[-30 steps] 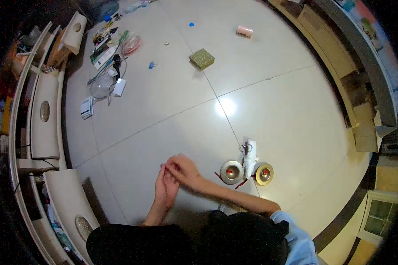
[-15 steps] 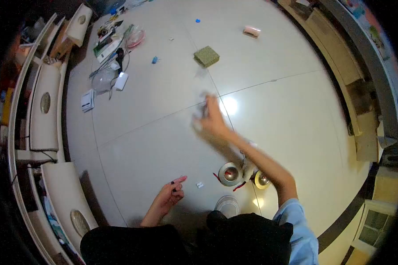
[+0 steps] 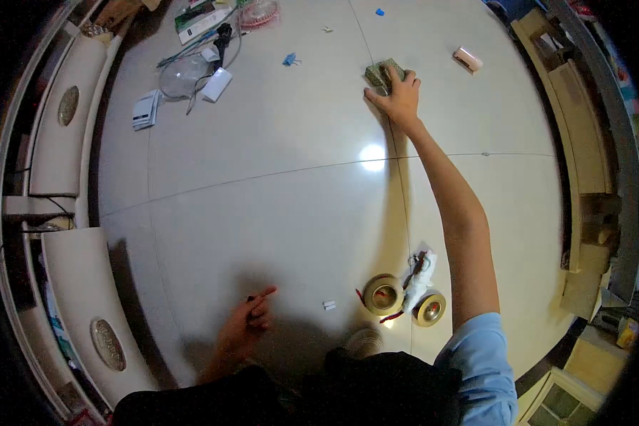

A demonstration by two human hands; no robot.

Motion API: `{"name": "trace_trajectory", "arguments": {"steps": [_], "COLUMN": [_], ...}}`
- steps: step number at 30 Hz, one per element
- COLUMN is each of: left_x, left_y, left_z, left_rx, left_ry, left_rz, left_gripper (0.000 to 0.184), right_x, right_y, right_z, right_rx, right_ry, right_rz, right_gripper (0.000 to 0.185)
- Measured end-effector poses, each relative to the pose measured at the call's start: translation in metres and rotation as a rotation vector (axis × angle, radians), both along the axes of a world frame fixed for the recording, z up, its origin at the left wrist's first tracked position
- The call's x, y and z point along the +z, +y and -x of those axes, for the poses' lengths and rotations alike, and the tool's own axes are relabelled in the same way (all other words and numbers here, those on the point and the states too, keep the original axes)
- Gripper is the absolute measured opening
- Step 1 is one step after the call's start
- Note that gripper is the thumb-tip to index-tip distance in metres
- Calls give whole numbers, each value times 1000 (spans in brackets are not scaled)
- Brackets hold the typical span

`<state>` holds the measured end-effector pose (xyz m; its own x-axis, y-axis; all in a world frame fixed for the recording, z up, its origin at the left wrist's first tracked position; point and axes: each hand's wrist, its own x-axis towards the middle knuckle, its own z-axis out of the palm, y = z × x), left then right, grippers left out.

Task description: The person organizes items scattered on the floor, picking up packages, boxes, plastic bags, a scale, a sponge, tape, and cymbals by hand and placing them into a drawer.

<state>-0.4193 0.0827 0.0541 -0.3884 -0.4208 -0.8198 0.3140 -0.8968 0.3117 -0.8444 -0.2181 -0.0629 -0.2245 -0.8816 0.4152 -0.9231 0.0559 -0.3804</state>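
Note:
My right hand (image 3: 399, 97) is stretched far forward over the green patterned box (image 3: 377, 76), with its thumb and fingers spread across it and partly hiding it. Nearer my body, my left hand (image 3: 248, 325) is curled with the index finger pointing out, and a small dark thing I cannot make out shows at its fingers. A small white piece (image 3: 329, 305) lies on the floor to the right of my left hand. Beyond it are two round metal cymbal-like discs (image 3: 383, 295) (image 3: 430, 310) with red cords, beside a white wrapped bundle (image 3: 421, 280).
At the upper left are cables, a clear round container (image 3: 182, 77), a white box (image 3: 216, 84) and papers (image 3: 145, 110). A blue clip (image 3: 291, 59) and pink cylinder (image 3: 468, 59) lie farther off. Cabinets (image 3: 67, 113) line the left; wooden furniture (image 3: 579, 128) stands right.
My right hand has left my left hand and moved forward to the green box. My left hand stays low, its index finger now extended. The view has shifted, and the small white piece has come into sight.

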Motion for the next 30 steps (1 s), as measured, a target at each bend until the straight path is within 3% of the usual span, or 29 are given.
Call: {"name": "trace_trajectory", "arguments": {"steps": [9,12,16,21,24,27,29,30], "left_x": [18,-13,-7,-13,-10,5,7,7], "left_y": [-13,5,11,24,26,20,13,7], "left_z": [22,12,4,-10,-11,-2,3,5], "left_rx": [9,92,282,381,347,158,105,82], "left_ry": [2,145,304,402,311,110,31,-11], "left_rz": [-27,-10,-127,-148,-148,44,141,187], "left_gripper": [39,39,41,40,38,34,32,32], "right_x": [7,11,10,32,51,94,85,86], "right_y": [19,45,75,112,131,164,179,192], "right_z": [-5,-14,-27,-63,-78,-110,-121,-134], "right_rx": [-40,27,37,35,174,162,122,185], "right_ry": [-105,-121,-300,-555,-1258,-1578,-1672,-1824], "right_rz": [-183,-165,-195,-214,-296,-528,-733,-747], "right_gripper": [79,82,84,72,69,51,40,47]}}
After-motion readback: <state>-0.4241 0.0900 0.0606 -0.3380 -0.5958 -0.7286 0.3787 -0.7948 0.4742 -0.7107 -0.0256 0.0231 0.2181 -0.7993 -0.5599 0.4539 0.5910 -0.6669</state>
